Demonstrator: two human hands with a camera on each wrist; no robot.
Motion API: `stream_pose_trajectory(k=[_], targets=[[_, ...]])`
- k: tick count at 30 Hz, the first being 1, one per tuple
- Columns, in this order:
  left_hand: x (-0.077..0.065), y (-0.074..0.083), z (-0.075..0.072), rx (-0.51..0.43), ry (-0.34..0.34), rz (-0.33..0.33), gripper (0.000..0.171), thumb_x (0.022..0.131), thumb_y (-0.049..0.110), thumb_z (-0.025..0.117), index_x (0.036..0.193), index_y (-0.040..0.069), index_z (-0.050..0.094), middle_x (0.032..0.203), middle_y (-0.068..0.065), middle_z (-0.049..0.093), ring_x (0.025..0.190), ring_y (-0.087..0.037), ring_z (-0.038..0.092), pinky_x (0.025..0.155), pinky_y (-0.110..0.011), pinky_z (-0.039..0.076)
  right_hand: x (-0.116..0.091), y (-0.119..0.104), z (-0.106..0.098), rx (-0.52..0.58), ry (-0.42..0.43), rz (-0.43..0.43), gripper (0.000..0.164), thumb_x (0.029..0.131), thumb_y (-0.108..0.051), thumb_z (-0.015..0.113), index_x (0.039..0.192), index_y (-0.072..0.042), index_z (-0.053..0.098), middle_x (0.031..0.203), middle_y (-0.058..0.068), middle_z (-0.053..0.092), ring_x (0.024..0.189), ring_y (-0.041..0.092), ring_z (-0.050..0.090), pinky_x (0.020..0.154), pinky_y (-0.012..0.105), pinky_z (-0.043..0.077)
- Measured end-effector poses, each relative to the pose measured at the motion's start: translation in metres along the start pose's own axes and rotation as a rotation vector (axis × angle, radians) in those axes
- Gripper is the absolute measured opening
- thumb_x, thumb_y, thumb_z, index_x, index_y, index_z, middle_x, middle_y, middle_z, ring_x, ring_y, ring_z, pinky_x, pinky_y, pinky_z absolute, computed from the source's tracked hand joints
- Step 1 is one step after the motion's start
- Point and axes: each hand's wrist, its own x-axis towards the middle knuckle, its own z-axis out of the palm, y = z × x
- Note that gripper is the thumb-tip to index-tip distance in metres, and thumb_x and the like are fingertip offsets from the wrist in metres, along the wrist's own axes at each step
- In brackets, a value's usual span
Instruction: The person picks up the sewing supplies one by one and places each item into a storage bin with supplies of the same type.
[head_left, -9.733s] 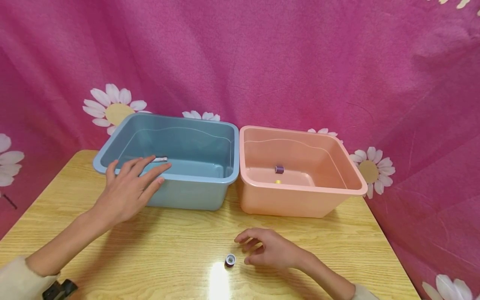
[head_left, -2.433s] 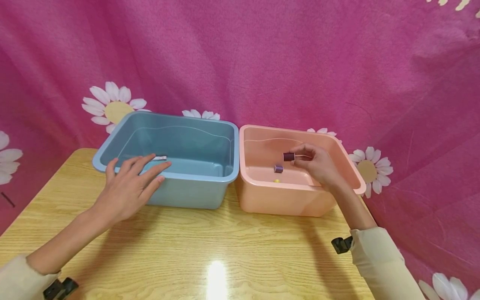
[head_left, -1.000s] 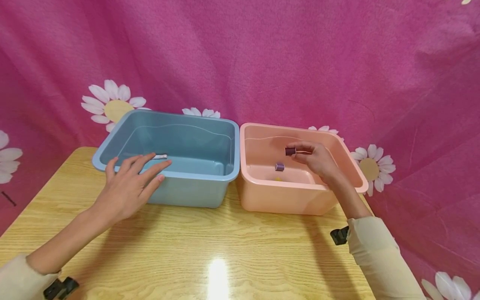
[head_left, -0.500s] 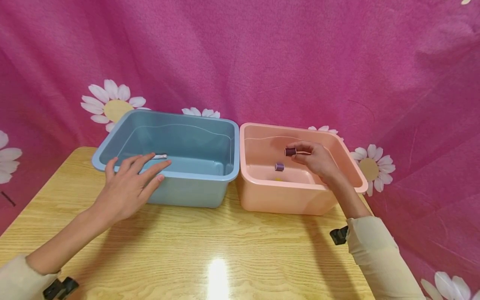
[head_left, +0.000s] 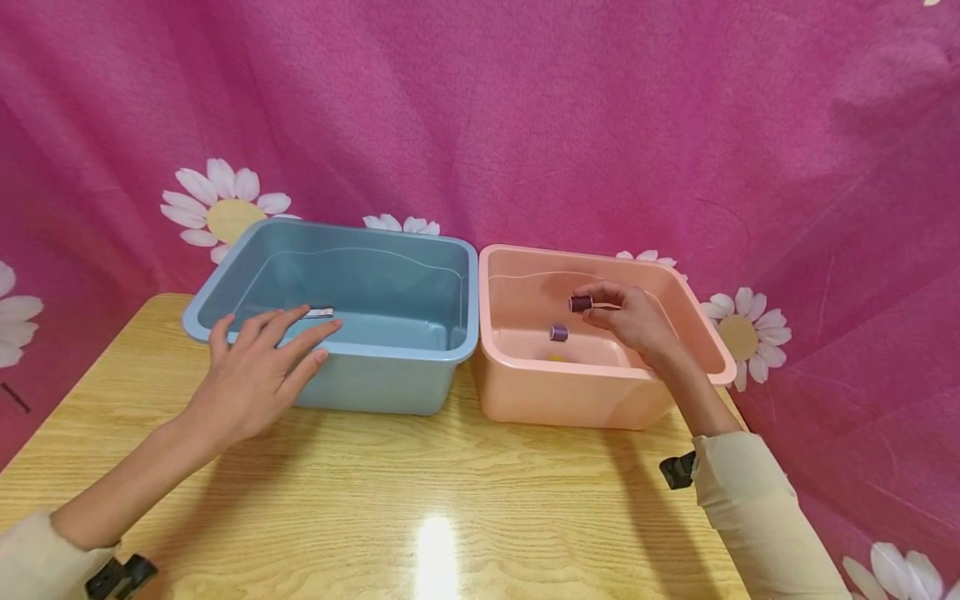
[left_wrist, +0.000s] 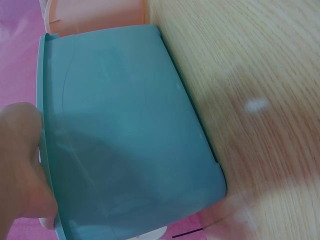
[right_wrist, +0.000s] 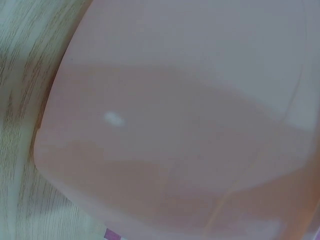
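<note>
My right hand [head_left: 633,323] pinches a dark purple thread spool [head_left: 581,304] by its end between thumb and fingers, held sideways inside the pink bin [head_left: 555,400], above its floor. Below it lies a lighter purple thread spool [head_left: 558,333], and a small yellow thing [head_left: 556,358] is mostly cut off by the front rim. My left hand [head_left: 251,375] lies over the front rim of the blue bin [head_left: 397,387] with fingers spread. Beyond its fingertips is a small whitish object [head_left: 321,313] inside, partly hidden. The right wrist view shows only the pink bin's outer wall [right_wrist: 150,125] and some table.
Both bins stand side by side at the back of a wooden table [head_left: 390,492]. Behind them hangs a magenta cloth [head_left: 525,125] with white daisies. Black wrist devices [head_left: 678,471] sit at the cuffs.
Earlier the dark spool stood on the table near my right hand; that hand has since lifted it into the pink bin. Over the last second both hands stay practically still.
</note>
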Motion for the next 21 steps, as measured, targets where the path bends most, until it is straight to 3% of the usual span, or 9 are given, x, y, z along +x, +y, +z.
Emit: stream_pose_trajectory(k=[10, 21], targets=[[-0.0007, -0.0007, 0.0003, -0.005, 0.012, 0.012, 0.043, 0.104, 0.036, 0.051, 0.146, 0.026, 0.053, 0.149, -0.017, 0.043, 0.127, -0.045, 0.04, 0.099, -0.076, 0.012, -0.0012, -0.0002, 0.0001, 0.016, -0.017, -0.003, 0.035, 0.094, 0.011, 0.059, 0.129, 0.014, 0.056, 0.125, 0.028, 0.058, 0.098, 0.002, 0.062, 0.087, 0.022, 0.052], [-0.0001, -0.0008, 0.0003, 0.003, 0.009, 0.01, 0.043, 0.104, 0.035, 0.052, 0.146, 0.026, 0.053, 0.149, -0.017, 0.043, 0.126, -0.046, 0.041, 0.098, -0.076, 0.013, -0.0006, -0.0009, 0.0001, 0.016, -0.015, -0.004, 0.034, 0.094, 0.011, 0.059, 0.127, 0.014, 0.057, 0.123, 0.027, 0.06, 0.097, 0.002, 0.063, 0.087, 0.023, 0.052]])
